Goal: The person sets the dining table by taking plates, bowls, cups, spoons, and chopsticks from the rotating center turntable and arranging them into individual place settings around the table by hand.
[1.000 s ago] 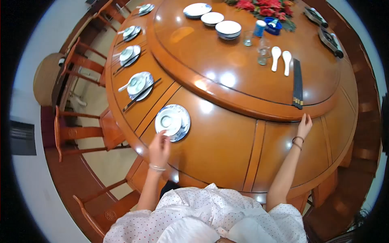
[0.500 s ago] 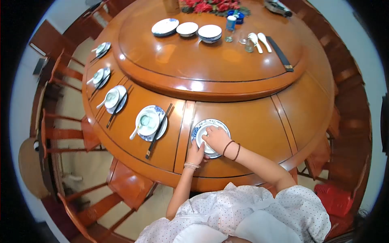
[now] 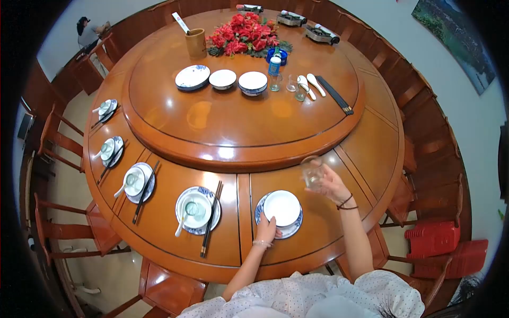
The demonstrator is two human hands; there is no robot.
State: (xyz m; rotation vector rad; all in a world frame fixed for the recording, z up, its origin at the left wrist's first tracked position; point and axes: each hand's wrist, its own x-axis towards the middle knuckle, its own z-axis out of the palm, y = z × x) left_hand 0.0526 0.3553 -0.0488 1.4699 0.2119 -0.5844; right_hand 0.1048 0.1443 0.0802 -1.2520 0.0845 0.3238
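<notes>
A white bowl (image 3: 281, 208) rests on a blue-patterned plate (image 3: 292, 230) near the front edge of the table. My left hand (image 3: 268, 228) touches the near left side of this bowl and plate, fingers closed at the rim. Up and to the right, my right hand (image 3: 330, 184) grips a clear glass (image 3: 312, 170) above the table. Left of my left hand, another setting has a plate (image 3: 182, 196), a bowl with a green-tinted glass (image 3: 191, 209), a white spoon (image 3: 180, 225) and dark chopsticks (image 3: 210, 222).
The raised turntable (image 3: 228, 153) holds stacked dishes (image 3: 253, 82), glasses, white spoons (image 3: 316, 85), chopsticks (image 3: 336, 96) and red flowers (image 3: 246, 34). More settings line the left side. Chairs (image 3: 172, 281) surround the table; a person (image 3: 91, 33) is at the far left.
My right hand has left the bowl and now holds a glass up to the right. My left hand stays at the dishes. The view has shifted, showing more of the far table.
</notes>
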